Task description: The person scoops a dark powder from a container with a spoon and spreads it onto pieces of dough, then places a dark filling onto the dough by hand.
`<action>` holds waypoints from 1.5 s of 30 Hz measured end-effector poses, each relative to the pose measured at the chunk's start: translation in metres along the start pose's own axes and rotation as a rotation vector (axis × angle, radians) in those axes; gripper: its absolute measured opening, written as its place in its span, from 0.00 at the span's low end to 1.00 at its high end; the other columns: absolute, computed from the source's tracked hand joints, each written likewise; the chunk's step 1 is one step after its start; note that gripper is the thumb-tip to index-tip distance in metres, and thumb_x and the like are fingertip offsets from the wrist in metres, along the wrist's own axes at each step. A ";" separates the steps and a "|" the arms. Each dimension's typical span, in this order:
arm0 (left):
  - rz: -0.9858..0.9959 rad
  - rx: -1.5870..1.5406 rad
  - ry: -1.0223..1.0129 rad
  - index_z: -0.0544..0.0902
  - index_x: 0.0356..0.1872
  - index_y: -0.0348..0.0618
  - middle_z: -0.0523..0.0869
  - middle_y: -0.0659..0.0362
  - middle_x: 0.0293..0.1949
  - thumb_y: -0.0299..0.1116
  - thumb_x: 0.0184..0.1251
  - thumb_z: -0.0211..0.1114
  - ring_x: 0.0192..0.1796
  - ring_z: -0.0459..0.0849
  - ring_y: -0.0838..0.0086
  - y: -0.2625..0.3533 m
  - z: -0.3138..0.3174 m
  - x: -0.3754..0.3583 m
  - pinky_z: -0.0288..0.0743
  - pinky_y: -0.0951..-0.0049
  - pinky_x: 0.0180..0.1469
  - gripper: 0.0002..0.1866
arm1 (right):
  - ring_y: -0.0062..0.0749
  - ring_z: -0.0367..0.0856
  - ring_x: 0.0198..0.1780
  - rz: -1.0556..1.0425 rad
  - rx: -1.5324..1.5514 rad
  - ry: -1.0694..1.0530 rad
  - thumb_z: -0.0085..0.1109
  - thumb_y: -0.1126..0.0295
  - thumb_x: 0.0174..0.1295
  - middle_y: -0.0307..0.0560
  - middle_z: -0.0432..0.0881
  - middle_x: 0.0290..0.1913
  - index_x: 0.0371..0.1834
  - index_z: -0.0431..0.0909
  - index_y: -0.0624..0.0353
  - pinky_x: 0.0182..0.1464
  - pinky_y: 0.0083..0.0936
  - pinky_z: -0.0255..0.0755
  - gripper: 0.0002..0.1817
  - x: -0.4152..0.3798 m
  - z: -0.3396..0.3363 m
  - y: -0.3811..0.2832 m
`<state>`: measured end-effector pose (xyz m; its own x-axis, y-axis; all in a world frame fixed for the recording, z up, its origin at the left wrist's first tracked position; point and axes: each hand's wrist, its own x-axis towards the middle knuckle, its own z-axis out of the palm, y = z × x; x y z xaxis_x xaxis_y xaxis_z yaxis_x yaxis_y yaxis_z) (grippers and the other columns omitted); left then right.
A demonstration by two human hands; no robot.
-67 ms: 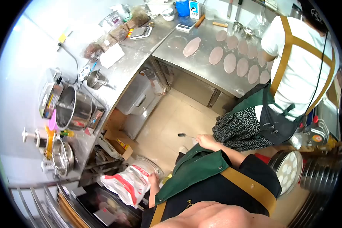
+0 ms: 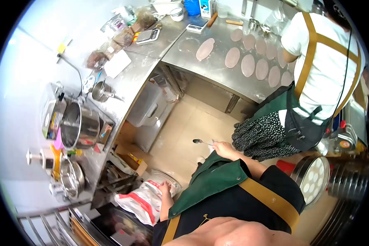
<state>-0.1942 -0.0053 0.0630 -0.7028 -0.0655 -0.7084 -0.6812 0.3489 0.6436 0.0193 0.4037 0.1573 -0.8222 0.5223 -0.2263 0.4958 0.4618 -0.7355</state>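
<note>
My right hand (image 2: 222, 149) grips the handle of a metal spoon (image 2: 197, 141), whose bowl points left above the tiled floor. Low at the left, my left hand (image 2: 165, 190) holds the top edge of a white bag with red print (image 2: 141, 201). The bag leans beside a round clear-lidded container (image 2: 168, 179) on the floor. My green apron (image 2: 211, 184) with tan straps covers part of both forearms.
A co-worker in a white shirt and apron (image 2: 315, 69) stands at a steel table (image 2: 217, 71) with several flat oval dough pieces (image 2: 232, 57). The steel counter (image 2: 131, 78) on the left carries pots (image 2: 78, 125), a scale and packets. A steamer tray of buns (image 2: 313, 178) sits at the right.
The spoon and my right hand have risen slightly in the view. My left hand and the bag have shifted a little to the right.
</note>
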 end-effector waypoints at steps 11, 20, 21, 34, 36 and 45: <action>0.037 0.336 -0.356 0.79 0.55 0.36 0.86 0.54 0.42 0.40 0.72 0.62 0.36 0.87 0.69 0.113 0.196 0.087 0.79 0.73 0.34 0.19 | 0.59 0.83 0.41 0.242 -0.018 0.161 0.54 0.60 0.67 0.58 0.85 0.35 0.37 0.81 0.54 0.44 0.50 0.75 0.11 0.122 -0.055 0.043; 0.383 0.613 -0.519 0.84 0.49 0.34 0.87 0.56 0.33 0.40 0.71 0.63 0.35 0.84 0.73 0.238 0.333 0.120 0.77 0.71 0.42 0.18 | 0.58 0.80 0.33 0.242 0.041 0.428 0.54 0.58 0.70 0.57 0.81 0.28 0.34 0.78 0.57 0.35 0.48 0.73 0.14 0.230 -0.141 0.049; 0.373 0.571 -0.520 0.84 0.50 0.34 0.87 0.56 0.34 0.40 0.72 0.62 0.36 0.84 0.73 0.259 0.347 0.117 0.77 0.71 0.43 0.18 | 0.58 0.80 0.31 0.228 0.015 0.444 0.54 0.59 0.70 0.57 0.81 0.26 0.34 0.78 0.57 0.34 0.49 0.72 0.14 0.236 -0.145 0.056; 0.740 0.625 -0.997 0.82 0.50 0.33 0.85 0.60 0.39 0.34 0.73 0.62 0.39 0.82 0.79 0.433 0.559 0.150 0.76 0.78 0.43 0.13 | 0.59 0.80 0.34 0.498 0.224 0.654 0.54 0.58 0.69 0.56 0.81 0.28 0.32 0.79 0.56 0.36 0.49 0.72 0.14 0.284 -0.135 0.040; 0.808 0.628 -1.017 0.82 0.49 0.34 0.87 0.56 0.38 0.35 0.71 0.63 0.41 0.84 0.74 0.465 0.586 0.145 0.77 0.74 0.47 0.14 | 0.59 0.80 0.35 0.485 0.224 0.741 0.53 0.58 0.69 0.57 0.82 0.30 0.33 0.80 0.56 0.36 0.49 0.73 0.15 0.307 -0.132 0.033; 1.714 0.781 -0.583 0.71 0.62 0.30 0.70 0.35 0.64 0.33 0.65 0.64 0.67 0.68 0.40 0.556 0.656 0.183 0.62 0.50 0.70 0.27 | 0.57 0.82 0.37 0.587 0.123 0.677 0.53 0.58 0.68 0.56 0.84 0.34 0.40 0.82 0.54 0.40 0.48 0.75 0.13 0.374 -0.140 0.021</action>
<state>-0.5675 0.7903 0.1011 -0.1598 0.9357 0.3146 0.8615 -0.0234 0.5071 -0.2386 0.7090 0.1466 -0.0868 0.9777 -0.1913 0.7181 -0.0717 -0.6923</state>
